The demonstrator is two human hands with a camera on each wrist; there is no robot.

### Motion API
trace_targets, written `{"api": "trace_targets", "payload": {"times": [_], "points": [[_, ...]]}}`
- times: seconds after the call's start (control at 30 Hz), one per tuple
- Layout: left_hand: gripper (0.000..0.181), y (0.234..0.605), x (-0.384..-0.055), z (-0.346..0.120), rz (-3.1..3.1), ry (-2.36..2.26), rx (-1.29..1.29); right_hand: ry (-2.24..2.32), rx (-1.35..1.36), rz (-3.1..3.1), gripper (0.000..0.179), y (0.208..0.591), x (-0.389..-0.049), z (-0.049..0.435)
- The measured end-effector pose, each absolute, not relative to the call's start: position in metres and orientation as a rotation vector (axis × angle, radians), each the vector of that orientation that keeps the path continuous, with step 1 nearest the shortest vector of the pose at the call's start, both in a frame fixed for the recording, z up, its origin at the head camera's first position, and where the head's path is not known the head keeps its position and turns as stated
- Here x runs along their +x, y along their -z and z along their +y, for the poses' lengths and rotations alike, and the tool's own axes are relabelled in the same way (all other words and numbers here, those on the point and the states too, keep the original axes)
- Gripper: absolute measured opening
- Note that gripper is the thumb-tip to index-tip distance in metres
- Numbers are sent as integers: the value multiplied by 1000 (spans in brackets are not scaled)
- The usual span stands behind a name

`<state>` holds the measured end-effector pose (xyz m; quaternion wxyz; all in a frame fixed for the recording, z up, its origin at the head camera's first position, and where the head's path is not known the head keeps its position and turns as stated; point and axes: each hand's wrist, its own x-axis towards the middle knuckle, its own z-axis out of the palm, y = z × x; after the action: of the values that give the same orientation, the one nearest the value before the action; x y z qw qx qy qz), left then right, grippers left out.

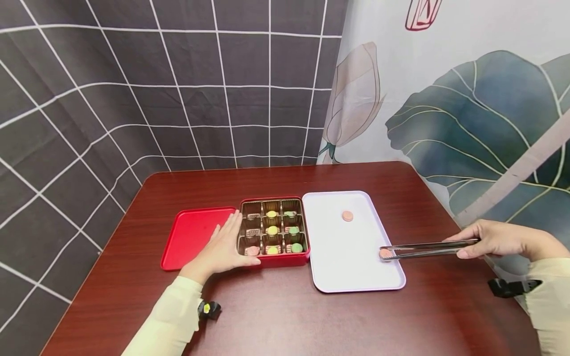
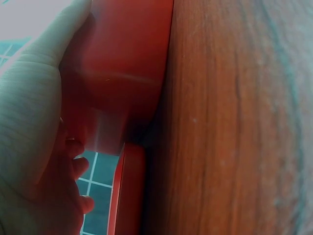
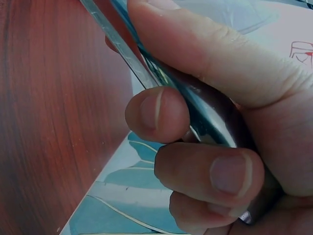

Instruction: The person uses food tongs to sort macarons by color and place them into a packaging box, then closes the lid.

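Pink round biscuit (image 1: 385, 253) between tips of metal tongs (image 1: 423, 246), at right side of white tray (image 1: 347, 267). Right hand (image 1: 507, 241): fingers curled round tongs. Second pink biscuit (image 1: 347, 216) farther back on tray. Beside tray, red nine-compartment box (image 1: 280, 261); left hand (image 1: 218, 253), fingers extended, against its near left corner. Red lid (image 1: 189, 232) farther left, on brown table (image 1: 267, 316).

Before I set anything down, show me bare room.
Bare: tabletop nearer than the red compartment box and white tray, between the sleeves; also the tray's near-left part. Crowded: between red lid and box, by the left hand; the tray's right edge, under the tongs.
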<state>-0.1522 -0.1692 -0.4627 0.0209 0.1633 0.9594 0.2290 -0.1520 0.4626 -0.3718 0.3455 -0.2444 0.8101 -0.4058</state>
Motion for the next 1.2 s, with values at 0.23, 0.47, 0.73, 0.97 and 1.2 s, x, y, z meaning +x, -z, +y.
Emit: {"api": "trace_targets", "payload": {"times": [0.23, 0.47, 0.73, 0.97, 1.2], "points": [[133, 463, -152, -169, 2978, -715, 509, 1019, -610, 2126, 34, 370, -152, 462], [133, 463, -153, -169, 2976, -712, 511, 1031, -613, 2130, 35, 368, -150, 463], [134, 464, -153, -170, 2974, -708, 506, 1001, -699, 2152, 34, 373, -151, 458], [132, 462, -150, -169, 2973, -721, 506, 935, -711, 2254, 34, 381, -156, 442], [133, 463, -150, -168, 2975, -732, 501, 997, -751, 2279, 37, 395, -168, 415]]}}
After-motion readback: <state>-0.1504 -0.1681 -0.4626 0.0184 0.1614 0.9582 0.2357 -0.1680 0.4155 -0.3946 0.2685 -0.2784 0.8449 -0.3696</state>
